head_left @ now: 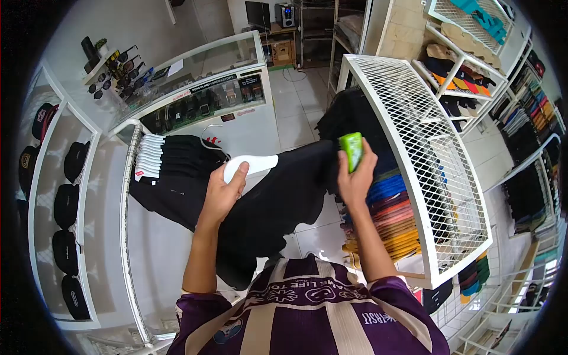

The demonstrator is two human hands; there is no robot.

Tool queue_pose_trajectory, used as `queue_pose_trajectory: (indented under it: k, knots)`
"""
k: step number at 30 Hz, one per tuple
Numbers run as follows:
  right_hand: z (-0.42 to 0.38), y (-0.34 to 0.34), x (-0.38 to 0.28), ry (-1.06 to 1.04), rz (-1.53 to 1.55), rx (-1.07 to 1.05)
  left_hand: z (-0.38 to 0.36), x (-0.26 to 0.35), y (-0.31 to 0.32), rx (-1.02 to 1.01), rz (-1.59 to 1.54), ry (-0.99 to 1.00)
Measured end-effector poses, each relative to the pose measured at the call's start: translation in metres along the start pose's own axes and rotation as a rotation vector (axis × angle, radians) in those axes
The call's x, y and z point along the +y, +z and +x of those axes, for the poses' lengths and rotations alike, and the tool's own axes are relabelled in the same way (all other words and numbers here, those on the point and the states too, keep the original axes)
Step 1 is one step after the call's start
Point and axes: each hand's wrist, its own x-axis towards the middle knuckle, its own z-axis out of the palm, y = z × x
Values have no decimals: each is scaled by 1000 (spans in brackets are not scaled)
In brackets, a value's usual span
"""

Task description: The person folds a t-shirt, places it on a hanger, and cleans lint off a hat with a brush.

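Note:
My left hand is closed around the white clothes hanger, its thumb lying along the broad arm. The hanger's metal hook curves up beyond that hand. A black garment hangs from the hanger and stretches across toward my right side. In my right hand is a bright green handheld block with a paler face, gripped between thumb and fingers right beside the garment's far end. I cannot tell what kind of tool the block is.
To the left, a white rail carries black clothes on white hangers. A white mesh-topped rack with folded coloured clothes stands close on the right. Ahead is a glass display counter. Black caps line the left wall shelf.

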Motion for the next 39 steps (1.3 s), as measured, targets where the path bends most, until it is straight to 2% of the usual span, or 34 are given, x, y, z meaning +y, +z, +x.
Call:
queue_pose_trajectory:
  k: [2,3,5,7,8,9,11,13,15,17,19,20,21,24,25,27,28,29,31,32,33,35,36,39]
  knots:
    - [-9,-6,-35,-233,96,-69,2,0,7,-46,-9,-3]
    - [-16,-11,-46,-174,103,-242,4,1,10,-89,-15,9]
    - [-20,8,-14,-284,52,-108,4,2,12,-86,-10,17]
    - [-7,17,11,70,-24,25,3,3,9,-73,-13,25]
    - [-5,15,29,234,-94,-18,2,2,4,-68,-3,30]
    - [-1,7,30,223,-111,-1,3,2,1,-64,9,39]
    - [1,-6,11,62,-3,44,5,1,3,-50,23,89]
    - [2,-21,-30,-173,73,-7,-1,-3,10,-54,39,104]
    - [-7,-28,-56,-165,150,-206,2,0,17,-92,110,138]
    - [-7,-22,-44,-167,89,-246,1,2,20,-78,128,191]
    - [4,-11,-8,-6,-5,-82,-1,4,18,-59,140,240]
    - [4,-8,18,148,-130,-79,-1,7,14,-58,146,184]
    - [11,-16,21,213,-179,-85,-2,8,9,-57,152,126]
    - [11,-37,2,29,-12,-5,-2,9,15,-27,237,257]
    - [10,-44,-17,-70,32,-26,-6,10,19,-19,257,302]
    - [8,-55,-46,-205,83,-146,-8,16,25,-45,316,255]
    - [5,-57,-50,-132,75,-247,-7,19,28,-69,285,267]
    - [6,-53,-37,-130,70,-236,-6,21,31,-92,257,281]
    - [11,-38,14,59,-118,-86,-6,21,31,-71,308,319]
    - [14,-45,30,217,-260,-168,-7,20,31,-40,357,350]
    - [17,-55,31,217,-218,-141,-9,19,31,-40,358,357]
    - [21,-71,14,59,-92,-65,-11,19,36,-55,400,559]
    - [24,-81,-4,3,-15,-108,-8,17,40,-55,428,664]
    - [23,-100,-45,-73,100,-305,-14,28,54,-128,548,667]
